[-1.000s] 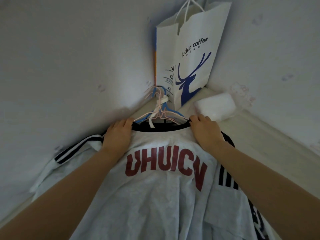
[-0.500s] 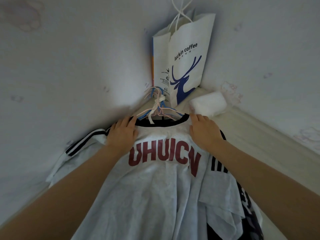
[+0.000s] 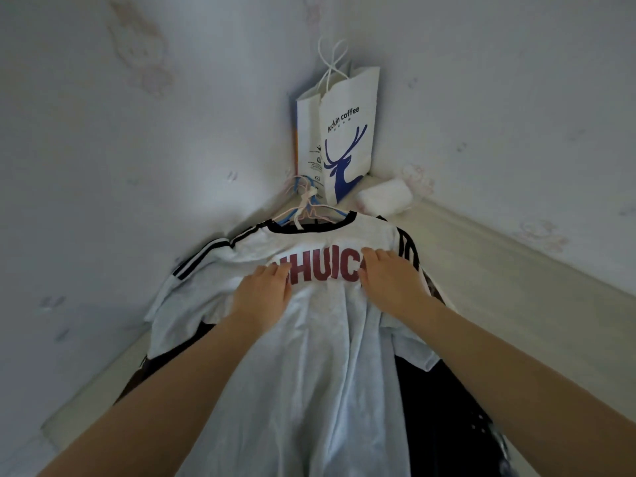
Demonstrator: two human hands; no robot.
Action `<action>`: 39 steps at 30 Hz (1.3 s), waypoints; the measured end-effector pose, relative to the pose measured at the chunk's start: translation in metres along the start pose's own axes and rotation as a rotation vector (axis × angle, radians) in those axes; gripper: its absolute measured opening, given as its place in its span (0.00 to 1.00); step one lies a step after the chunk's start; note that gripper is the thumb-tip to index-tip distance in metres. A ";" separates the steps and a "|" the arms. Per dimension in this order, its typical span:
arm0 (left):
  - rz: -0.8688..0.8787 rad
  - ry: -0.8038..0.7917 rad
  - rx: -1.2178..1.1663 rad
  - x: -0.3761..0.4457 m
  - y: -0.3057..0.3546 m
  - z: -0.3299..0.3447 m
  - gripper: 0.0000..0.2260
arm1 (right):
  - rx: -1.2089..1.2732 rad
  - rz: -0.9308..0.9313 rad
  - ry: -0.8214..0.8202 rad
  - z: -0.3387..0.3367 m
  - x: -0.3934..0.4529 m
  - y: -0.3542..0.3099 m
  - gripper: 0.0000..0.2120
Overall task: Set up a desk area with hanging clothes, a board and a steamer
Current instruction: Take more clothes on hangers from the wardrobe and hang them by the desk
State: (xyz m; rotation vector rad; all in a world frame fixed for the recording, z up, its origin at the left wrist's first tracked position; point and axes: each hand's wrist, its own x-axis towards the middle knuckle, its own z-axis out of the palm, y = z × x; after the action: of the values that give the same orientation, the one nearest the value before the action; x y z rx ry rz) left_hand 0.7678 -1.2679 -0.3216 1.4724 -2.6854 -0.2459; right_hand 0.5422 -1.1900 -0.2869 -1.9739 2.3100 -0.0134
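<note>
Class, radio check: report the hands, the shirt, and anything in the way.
Left hand and right hand both flat on the shirt, gripping nothing. Shirt on hangers, lying on the desk. Paper bag stands in the corner behind.

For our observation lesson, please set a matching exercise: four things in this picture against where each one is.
Things:
1. bag
2. hangers
3. left hand
4. white pack

Places:
A. flat on the shirt's red letters
B. upright in the wall corner
C. lying right of the bag
D. sticking out of the shirt's collar

Pairs: 1-B, 2-D, 3-A, 4-C
</note>
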 end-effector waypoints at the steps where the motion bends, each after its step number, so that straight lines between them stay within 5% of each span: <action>1: 0.026 0.022 0.003 -0.012 0.004 -0.003 0.17 | 0.012 0.013 0.014 -0.002 -0.015 -0.006 0.19; 25: 0.563 0.118 -0.145 -0.244 0.123 -0.054 0.12 | 0.083 0.478 0.100 -0.019 -0.364 -0.076 0.16; 39: 0.891 0.046 -0.155 -0.367 0.267 -0.041 0.07 | 0.171 0.807 0.164 -0.003 -0.591 -0.055 0.16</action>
State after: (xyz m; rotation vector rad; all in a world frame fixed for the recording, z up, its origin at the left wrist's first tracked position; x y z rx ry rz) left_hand 0.7492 -0.8219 -0.2290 0.1573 -2.8765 -0.3263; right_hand 0.6865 -0.6166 -0.2373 -0.8878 2.9098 -0.3016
